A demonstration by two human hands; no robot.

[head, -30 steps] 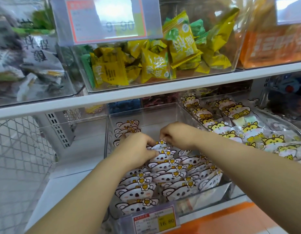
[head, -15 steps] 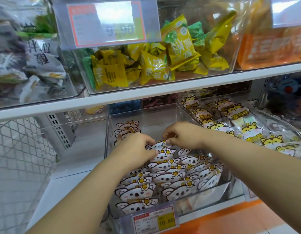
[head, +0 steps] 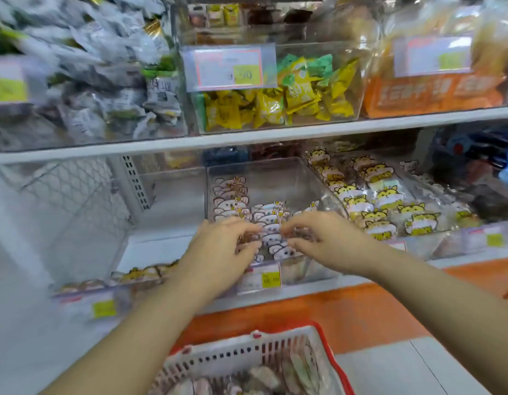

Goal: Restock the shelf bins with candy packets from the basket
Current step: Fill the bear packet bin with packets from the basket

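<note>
Left hand (head: 221, 252) and right hand (head: 329, 243) curl their fingers over animal-face candy packets (head: 271, 220) at the front of the clear bin (head: 275, 172); blur hides any pinch. The basket (head: 247, 354) lies below, behind both wrists.

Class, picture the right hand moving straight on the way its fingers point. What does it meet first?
Probably the white animal-face candy packets standing in the clear bin; the right hand points left at them, with the left hand beyond. Depth is unclear.
</note>
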